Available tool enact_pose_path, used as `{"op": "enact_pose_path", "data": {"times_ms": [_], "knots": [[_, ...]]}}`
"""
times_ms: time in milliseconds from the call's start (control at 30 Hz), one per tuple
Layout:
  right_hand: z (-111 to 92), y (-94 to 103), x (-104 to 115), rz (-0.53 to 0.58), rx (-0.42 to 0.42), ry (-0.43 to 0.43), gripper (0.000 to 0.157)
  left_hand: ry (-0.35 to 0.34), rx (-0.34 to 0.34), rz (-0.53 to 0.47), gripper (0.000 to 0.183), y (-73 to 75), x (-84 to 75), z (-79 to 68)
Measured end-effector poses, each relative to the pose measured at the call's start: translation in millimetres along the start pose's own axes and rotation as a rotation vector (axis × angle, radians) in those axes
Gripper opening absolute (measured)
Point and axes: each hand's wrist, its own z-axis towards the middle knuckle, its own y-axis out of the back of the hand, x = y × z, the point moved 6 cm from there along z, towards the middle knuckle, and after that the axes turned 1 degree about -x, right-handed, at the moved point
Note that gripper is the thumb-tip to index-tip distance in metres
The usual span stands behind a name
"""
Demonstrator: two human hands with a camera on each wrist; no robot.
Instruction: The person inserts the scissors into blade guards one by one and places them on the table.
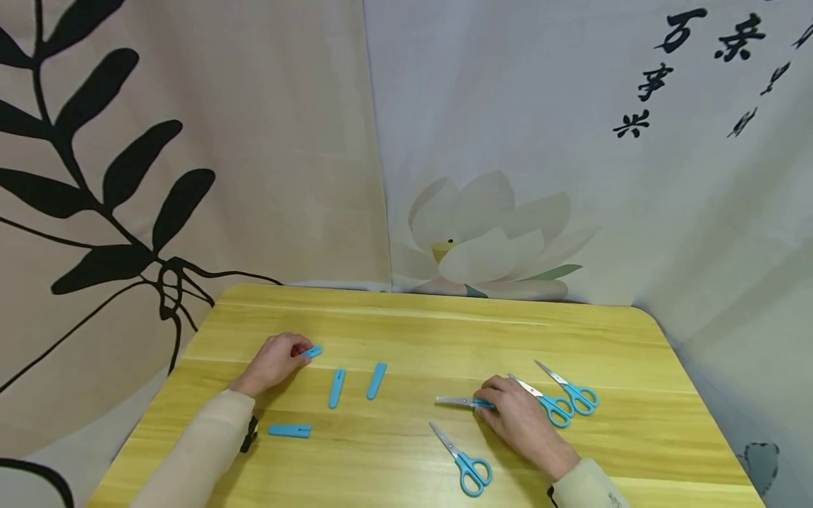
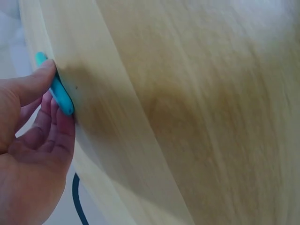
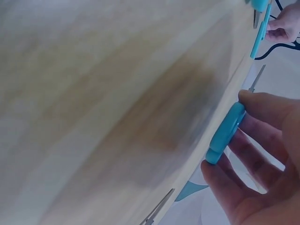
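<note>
A blue scissors sheath (image 1: 312,351) is pinched between the thumb and fingers of my left hand (image 1: 274,361), as the sheath (image 2: 61,93) in the left wrist view also shows. My right hand (image 1: 516,416) grips a pair of blue-handled scissors (image 1: 483,403) by the handles, its blades pointing left. In the right wrist view, thumb and fingertips hold the scissors' handle (image 3: 226,133). Just right of that hand lie two more scissors, one (image 1: 556,409) close by and another (image 1: 579,396) behind it.
Other blue sheaths lie on the wooden table (image 1: 406,324): one upright (image 1: 337,388), one tilted (image 1: 377,381), one sideways (image 1: 289,431) near the left wrist. Another pair of scissors (image 1: 466,466) lies nearer the front. Printed curtains (image 1: 286,141) hang behind the table.
</note>
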Motion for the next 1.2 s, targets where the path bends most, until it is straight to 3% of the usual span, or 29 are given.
{"op": "enact_pose_path", "data": {"times_ms": [333, 633, 833, 1000, 1200], "knots": [[2.5, 1.7, -1.2, 0.002, -0.005, -0.037, 0.018, 0.012, 0.017, 0.003, 0.016, -1.8, -3.3, 0.8], [3.4, 6.0, -2.0, 0.021, -0.022, -0.061, 0.019, -0.031, 0.003, 0.008, 0.018, 3.6, -8.9, -5.5], [6.7, 8.9, -3.6, 0.054, -0.032, -0.107, 0.017, -0.075, -0.040, 0.030, 0.016, 7.5, -18.3, -10.3], [9.3, 12.5, -2.9, 0.068, -0.070, -0.099, 0.018, -0.104, -0.095, 0.016, 0.015, 10.1, -30.7, -17.0], [12.3, 18.7, -2.2, 0.077, -0.121, -0.080, 0.019, -0.189, -0.173, 0.039, 0.015, 9.9, -48.0, -23.4]]}}
